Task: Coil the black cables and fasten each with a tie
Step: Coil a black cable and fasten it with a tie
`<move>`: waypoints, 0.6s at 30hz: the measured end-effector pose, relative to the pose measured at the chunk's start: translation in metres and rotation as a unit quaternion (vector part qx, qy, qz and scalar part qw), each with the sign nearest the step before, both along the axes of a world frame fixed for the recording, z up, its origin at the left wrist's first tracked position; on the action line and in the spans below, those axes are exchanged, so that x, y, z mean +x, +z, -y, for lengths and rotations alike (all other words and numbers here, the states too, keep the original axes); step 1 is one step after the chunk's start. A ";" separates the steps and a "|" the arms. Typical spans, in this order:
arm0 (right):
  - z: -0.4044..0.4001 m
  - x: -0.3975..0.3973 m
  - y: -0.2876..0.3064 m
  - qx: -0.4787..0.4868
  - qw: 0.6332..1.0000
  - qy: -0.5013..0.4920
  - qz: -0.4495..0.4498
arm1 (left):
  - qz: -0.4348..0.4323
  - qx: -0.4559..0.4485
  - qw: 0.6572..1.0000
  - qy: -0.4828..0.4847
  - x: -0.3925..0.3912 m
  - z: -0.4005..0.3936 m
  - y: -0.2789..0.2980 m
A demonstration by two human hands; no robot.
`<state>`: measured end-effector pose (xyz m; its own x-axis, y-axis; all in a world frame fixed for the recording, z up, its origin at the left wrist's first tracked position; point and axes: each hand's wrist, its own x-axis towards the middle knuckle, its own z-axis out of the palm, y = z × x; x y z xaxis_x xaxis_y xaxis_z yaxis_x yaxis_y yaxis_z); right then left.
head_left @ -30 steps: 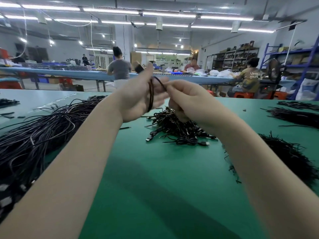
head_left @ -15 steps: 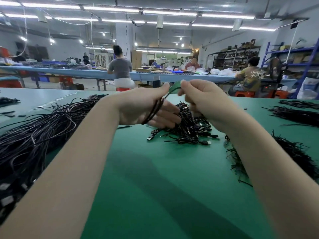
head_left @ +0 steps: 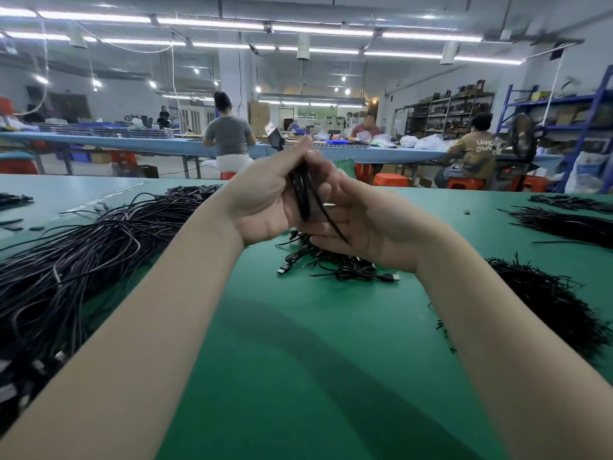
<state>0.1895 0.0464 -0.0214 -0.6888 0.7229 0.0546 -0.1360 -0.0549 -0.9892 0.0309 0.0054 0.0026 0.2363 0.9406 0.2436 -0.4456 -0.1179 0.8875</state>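
My left hand [head_left: 265, 200] grips a coiled black cable [head_left: 303, 194] upright, and its plug [head_left: 275, 136] sticks out above the fingers. Pressed against the coil from the right, my right hand [head_left: 358, 224] holds it too, fingers curled around it. A thin black tie end [head_left: 333, 227] juts down across the right palm. Both hands hover above the green table [head_left: 298, 327]. Behind them lies a small heap of coiled cables [head_left: 345, 267].
A big tangle of loose black cables [head_left: 66, 267] covers the table's left side. Piles of black ties [head_left: 557, 307] lie at the right, with more [head_left: 570, 224] farther back. Several people sit at a blue table [head_left: 166, 144] beyond.
The hands have come together around the coil and lifted slightly. The right hand, which was pulling a tie away from the coil, now closes against it.
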 end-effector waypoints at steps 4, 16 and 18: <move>-0.005 0.002 -0.003 0.014 0.997 -0.075 0.031 | -0.100 -0.038 0.992 0.070 0.000 -0.006 -0.002; 0.008 -0.013 -0.010 0.370 0.890 -0.069 0.258 | -0.158 -0.025 0.976 0.147 0.007 -0.018 -0.014; 0.009 -0.018 -0.012 0.388 0.887 -0.080 0.238 | -0.153 -0.021 0.976 0.152 0.011 -0.021 -0.018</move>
